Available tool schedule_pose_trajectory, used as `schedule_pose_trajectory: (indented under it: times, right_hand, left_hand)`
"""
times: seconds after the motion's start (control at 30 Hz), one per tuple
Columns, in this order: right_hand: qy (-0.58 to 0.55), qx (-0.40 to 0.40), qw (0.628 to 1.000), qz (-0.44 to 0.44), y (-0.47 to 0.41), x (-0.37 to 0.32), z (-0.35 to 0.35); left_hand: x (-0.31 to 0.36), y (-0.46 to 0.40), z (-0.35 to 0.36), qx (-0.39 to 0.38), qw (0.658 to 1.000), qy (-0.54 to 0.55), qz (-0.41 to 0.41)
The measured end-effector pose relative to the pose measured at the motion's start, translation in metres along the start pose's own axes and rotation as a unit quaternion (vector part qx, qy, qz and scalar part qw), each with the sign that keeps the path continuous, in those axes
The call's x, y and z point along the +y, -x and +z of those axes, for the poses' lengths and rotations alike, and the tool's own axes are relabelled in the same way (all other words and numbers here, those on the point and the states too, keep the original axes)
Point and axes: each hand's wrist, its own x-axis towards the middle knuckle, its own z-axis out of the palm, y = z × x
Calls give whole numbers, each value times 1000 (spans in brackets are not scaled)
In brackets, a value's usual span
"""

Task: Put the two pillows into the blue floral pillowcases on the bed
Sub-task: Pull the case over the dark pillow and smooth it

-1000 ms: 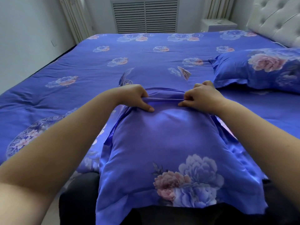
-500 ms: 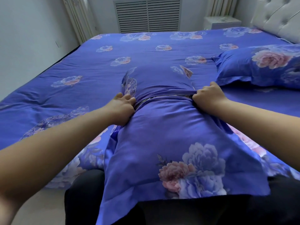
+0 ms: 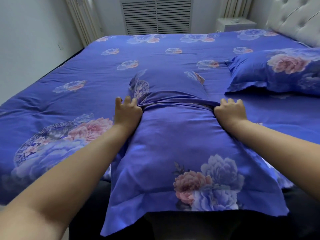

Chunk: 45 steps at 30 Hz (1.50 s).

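Tucking the open end shut looks like the step in hand, and it goes best if both sides of the flap are drawn evenly toward the far end, so the fabric lies flat over the pillow without bunching in the middle. In the head view, the left hand (image 3: pixel 127 112) sits at nine o'clock of the fold, thumb side pinched on the flap edge with the other fingers spread loosely upward. The right hand (image 3: pixel 230 110), at three o'clock, is curled closed on the opposite end of that edge. The pillowcase (image 3: pixel 173 153) lies lengthwise in front of the person, filled by its pillow (image 3: pixel 173 84), which bulges at twelve o'clock. A second pillow (image 3: pixel 280 71), already covered, rests at two o'clock near the headboard (image 3: pixel 294 16) on the bed (image 3: pixel 69 75).
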Motion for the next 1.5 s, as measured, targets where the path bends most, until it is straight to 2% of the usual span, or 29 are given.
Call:
schedule_pose_trajectory:
  times: [0.07, 0.13, 0.17, 0.23, 0.3, 0.43, 0.47, 0.5, 0.53, 0.57, 0.67, 0.73, 0.77, 0.83, 0.93, 1.0, 1.07, 1.1, 1.17, 1.3, 1.4, 1.5]
  right_hand:
    - [-56, 30, 998, 6, 2, 2, 1]
    - [-100, 5, 995, -8, 5, -2, -9]
    - [-123, 31, 992, -11, 4, -5, -8]
    - [-168, 11, 986, 9, 1, -5, -8]
    - [-255, 16, 967, 8, -5, -10, -18]
    - [-400, 40, 915, -17, -22, -17, -32]
    - [-411, 38, 910, -44, -25, -18, -36]
    - [-409, 28, 909, -71, -28, -19, -40]
    - [-393, 20, 914, -99, -31, -21, -42]
    - [-364, 14, 924, -121, -33, -23, -44]
    - [-282, 33, 948, -144, -36, -31, -50]
    - [-260, 63, 953, -145, -36, -37, -53]
    - [-251, 79, 954, -141, -35, -39, -54]
    - [-234, 144, 952, -135, -32, -44, -56]
    - [-230, 273, 921, -152, -19, -53, -64]
    - [-238, 345, 892, -169, -13, -57, -65]
    - [-252, 373, 874, -184, -8, -56, -62]
    - [-252, 373, 872, -191, -5, -55, -59]
    - [-234, 348, 886, -199, 2, -51, -53]
    - [-188, 272, 931, -157, 5, -46, -40]
    - [-170, 290, 932, -138, 2, -43, -34]
    - [-204, 304, 921, -135, 4, -48, -34]
  left_hand:
    - [5, 2, -2, 0, 999, 32, -11]
    - [9, 4, -8, 3, 996, 82, -28]
    - [11, 2, -11, 6, 991, 125, -38]
    - [13, -3, -11, -15, 981, 187, -46]
    - [14, -8, -13, -42, 966, 250, -48]
    - [8, -22, -20, -21, 951, 308, -1]
    - [6, -26, -23, -36, 935, 352, 13]
    - [4, -29, -28, -56, 905, 422, 22]
    - [3, -32, -29, -75, 872, 482, 36]
    - [2, -34, -31, -96, 855, 506, 54]
    - [-1, -40, -36, -169, 876, 431, 138]
    - [-5, -41, -41, -225, 873, 400, 165]
    - [-5, -43, -43, -229, 877, 388, 165]
    - [-1, -44, -46, -178, 915, 329, 151]
    - [18, -41, -43, 5, 972, 180, 152]
    - [25, -38, -36, 122, 978, 110, 125]
    - [22, -34, -27, 174, 980, 64, 77]
    - [19, -33, -21, 168, 983, 56, 57]
    - [15, -27, -19, 106, 992, 58, 41]
    - [2, -14, -21, -53, 996, 76, 19]
    - [-16, -12, -27, -185, 973, 138, 30]
    - [-24, -12, -30, -235, 950, 199, 39]
